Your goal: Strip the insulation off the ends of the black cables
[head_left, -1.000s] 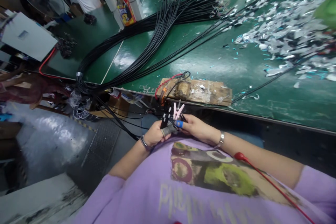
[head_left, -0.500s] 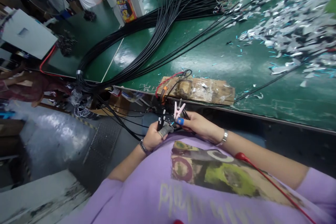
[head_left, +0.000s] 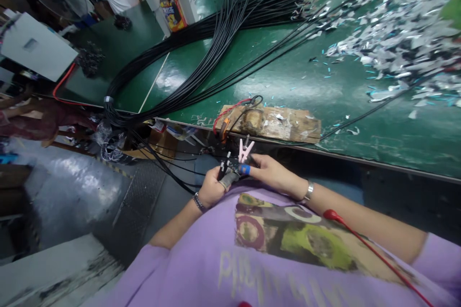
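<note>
The left hand is grasping black, white-tipped cable ends before the purple shirt, whose lettering is blurring past reading. The right hand is sitting close by, beside a pink clothespin; its grip I cannot tell. A package is showing illegible yellow letters.

head view | head-mounted, single camera | facing forward and down | near: lilac shirt | farther: green bench
</note>
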Demonstrator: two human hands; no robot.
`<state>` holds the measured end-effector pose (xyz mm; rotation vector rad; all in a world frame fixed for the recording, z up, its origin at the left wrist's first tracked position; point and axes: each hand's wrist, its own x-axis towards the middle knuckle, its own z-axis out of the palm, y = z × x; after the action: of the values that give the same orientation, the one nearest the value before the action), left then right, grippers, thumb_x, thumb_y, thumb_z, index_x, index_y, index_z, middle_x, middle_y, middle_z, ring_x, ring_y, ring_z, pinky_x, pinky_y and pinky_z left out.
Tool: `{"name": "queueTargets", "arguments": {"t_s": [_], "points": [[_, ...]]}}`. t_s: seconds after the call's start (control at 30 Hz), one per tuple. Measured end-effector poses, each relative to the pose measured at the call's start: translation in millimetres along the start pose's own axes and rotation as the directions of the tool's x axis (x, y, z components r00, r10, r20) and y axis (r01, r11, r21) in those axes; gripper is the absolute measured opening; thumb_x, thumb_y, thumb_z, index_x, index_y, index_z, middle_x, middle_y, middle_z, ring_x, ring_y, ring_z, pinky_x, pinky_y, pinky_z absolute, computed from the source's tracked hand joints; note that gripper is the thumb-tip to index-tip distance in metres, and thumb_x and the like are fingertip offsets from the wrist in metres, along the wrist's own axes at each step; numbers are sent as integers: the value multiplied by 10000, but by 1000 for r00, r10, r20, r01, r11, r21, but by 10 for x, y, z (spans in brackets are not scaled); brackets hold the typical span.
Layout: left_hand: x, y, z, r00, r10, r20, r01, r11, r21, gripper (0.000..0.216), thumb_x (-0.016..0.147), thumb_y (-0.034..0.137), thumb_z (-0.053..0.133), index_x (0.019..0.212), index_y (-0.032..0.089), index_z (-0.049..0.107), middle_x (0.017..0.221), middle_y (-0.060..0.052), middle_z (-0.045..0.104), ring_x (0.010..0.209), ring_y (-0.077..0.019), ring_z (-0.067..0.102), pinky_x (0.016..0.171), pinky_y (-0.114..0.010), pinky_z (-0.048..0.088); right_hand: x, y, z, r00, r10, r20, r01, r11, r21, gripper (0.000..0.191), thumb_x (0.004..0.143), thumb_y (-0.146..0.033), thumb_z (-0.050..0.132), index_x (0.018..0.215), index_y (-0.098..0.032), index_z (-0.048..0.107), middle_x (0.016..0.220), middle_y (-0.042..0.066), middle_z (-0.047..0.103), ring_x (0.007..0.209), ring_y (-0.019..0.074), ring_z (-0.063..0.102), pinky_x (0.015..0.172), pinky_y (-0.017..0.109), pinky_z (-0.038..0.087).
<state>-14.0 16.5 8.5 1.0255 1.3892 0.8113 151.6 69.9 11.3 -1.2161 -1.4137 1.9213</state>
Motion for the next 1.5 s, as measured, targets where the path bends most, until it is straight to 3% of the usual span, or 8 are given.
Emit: {"name": "queueTargets", "arguments": {"t_s": [0.23,0.37,0.47,0.6,0.73,1.0,1.23,1.5], "points": [[7,76,72,1000,30,-7,-30,999,17,452,553,539,735,549,157,492,463,53,435,486,-67,380,477,-202,324,13,69,11,991,76,114,-88,991,104,363,541,-468,726,633,-164,549,587,-37,530,557,100,445,574,255,398],[0,-15,28,999,-3,-51,3,1000,-13,431,606,532,701,571,165,479,433,70,395,429,-51,330,430,-195,276,68,254,-179,989,118,-91,-114,992,52,266,583,-409,678,643,-186,545,579,-22,540,557,127,471,559,270,396],[-10,-80,-22,996,-17,-84,16,1000,-18,416,649,525,672,580,167,472,414,77,377,398,-43,309,410,-190,250,95,328,-292,973,41,-228,-66,993,-102,188,600,-342,652,700,-194,593,675,19,619,701,193,550,681,317,436],[-17,-42,-7,999,-20,-49,20,1000,9,403,631,514,689,582,164,495,418,68,407,411,-50,330,421,-192,272,65,229,-248,997,-42,-61,37,995,-93,211,616,-351,651,735,-182,609,747,21,643,696,163,545,673,289,441],[-11,15,35,999,7,-38,-6,1000,19,403,634,512,686,551,168,495,402,59,403,439,-68,374,443,-197,308,42,85,-124,991,130,32,-132,990,58,362,593,-498,676,685,-163,576,577,-28,545,458,59,339,428,208,273],[-14,51,52,998,41,-52,-40,999,22,395,595,519,717,588,158,558,445,44,434,506,-97,442,510,-215,380,45,21,-8,960,237,147,-258,954,150,427,514,-505,751,617,-163,518,488,-73,447,429,37,294,399,188,204],[6,-46,13,993,115,-9,-112,983,144,325,637,443,707,693,133,630,589,14,555,552,-86,437,538,-208,382,59,71,-13,998,-27,60,32,995,-98,322,613,-438,713,731,-152,622,683,-6,617,675,154,543,626,275,458],[-11,9,36,997,83,-7,-82,996,45,380,636,492,701,614,148,541,500,42,489,465,-58,386,461,-191,328,7,20,-10,976,-95,194,123,982,-140,367,687,-507,624,781,-153,628,772,18,651,767,191,581,760,324,479]]}}
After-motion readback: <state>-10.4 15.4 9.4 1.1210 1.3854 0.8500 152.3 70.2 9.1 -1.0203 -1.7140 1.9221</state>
